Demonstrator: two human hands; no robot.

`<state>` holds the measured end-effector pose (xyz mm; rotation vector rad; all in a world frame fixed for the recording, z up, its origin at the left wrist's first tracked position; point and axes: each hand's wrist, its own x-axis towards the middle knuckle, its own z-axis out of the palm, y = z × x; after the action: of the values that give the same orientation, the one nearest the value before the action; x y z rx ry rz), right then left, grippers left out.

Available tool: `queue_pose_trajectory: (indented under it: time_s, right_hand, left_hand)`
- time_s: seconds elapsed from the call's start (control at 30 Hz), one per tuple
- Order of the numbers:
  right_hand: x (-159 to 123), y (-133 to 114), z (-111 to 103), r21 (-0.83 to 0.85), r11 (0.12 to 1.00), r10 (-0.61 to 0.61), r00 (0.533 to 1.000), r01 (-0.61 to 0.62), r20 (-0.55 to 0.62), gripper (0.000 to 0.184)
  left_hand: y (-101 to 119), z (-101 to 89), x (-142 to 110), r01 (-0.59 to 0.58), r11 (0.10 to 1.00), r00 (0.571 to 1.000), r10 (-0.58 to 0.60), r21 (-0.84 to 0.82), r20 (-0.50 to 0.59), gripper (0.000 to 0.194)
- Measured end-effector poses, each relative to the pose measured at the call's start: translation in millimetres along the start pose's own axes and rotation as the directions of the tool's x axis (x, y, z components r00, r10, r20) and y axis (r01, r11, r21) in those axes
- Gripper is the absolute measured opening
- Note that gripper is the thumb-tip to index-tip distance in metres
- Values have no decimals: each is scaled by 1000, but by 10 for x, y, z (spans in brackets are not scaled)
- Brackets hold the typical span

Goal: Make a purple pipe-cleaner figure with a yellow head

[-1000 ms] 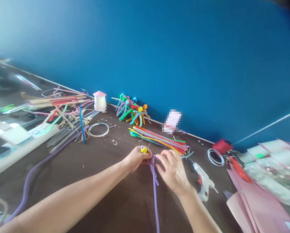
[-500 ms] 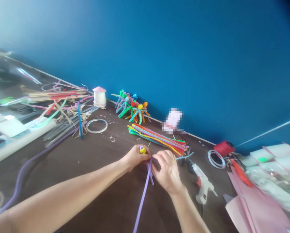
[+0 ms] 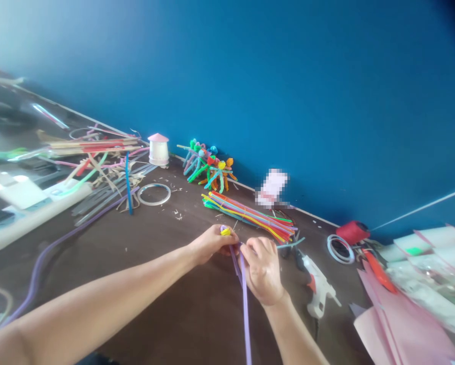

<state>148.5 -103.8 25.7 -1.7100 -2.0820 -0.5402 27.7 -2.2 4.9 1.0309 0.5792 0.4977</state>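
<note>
Your left hand (image 3: 209, 245) is closed narrowly around a small coil of lavender pipe cleaner (image 3: 245, 314) with a yellow bit (image 3: 225, 231) showing at your fingertips, and the long lavender strand hangs from that coil down past your wrists. Your right hand (image 3: 262, 271) sits just beside the left, curled over the strand near the coil; its fingers touch or nearly touch the strand, but you can't tell from this view whether they pinch it. Holding your hands this close seems to keep the small coil steady while the loose length stays free. The work is held above the dark brown table (image 3: 166, 314), not resting on it. A loose bundle of multicoloured pipe cleaners (image 3: 250, 215) lies just beyond your hands, probably placed there for easy reach. A white hot glue gun (image 3: 316, 285) lies on its side near your right hand, and a red spool of thread (image 3: 352, 232) sits farther right by the blue wall (image 3: 288, 91). Finished pipe-cleaner figures (image 3: 210, 170) stand grouped against the wall, next to a white cup with a pink lid (image 3: 159, 151). To your left, a long purple pipe cleaner (image 3: 69, 239) trails across the table, and pink paper sheets (image 3: 398, 324) are stacked at the right.
</note>
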Motion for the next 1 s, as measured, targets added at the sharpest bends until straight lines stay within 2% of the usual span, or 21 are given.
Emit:
queue_pose_trajectory:
  time_s: [0.17,0.37,0.53,0.63,0.77,1.0]
  right_hand:
    - [9,-10,-22,-14,1000,-15,999,15,43,14]
    - [19,-33,24,-46,999,-29,1000,29,8,18]
    - [18,-50,44,-6,1000,16,1000,-16,27,9]
    - [14,-55,58,30,999,39,999,-40,24,11]
    - [8,-59,70,63,995,73,997,-75,29,15]
    - [8,-60,68,180,973,148,989,-143,-12,11]
  left_hand:
    - [-4,-4,3,19,1000,1000,-19,0,-7,16]
    - [7,15,-8,27,998,997,-30,-53,-68,18]
    - [-2,25,-4,11,998,993,-19,-65,-115,17]
    - [-11,20,3,4,998,994,-10,-61,-111,17]
    - [-29,21,7,-35,998,994,29,-59,-107,20]
    - [-69,25,13,-140,990,986,138,-17,-93,23]
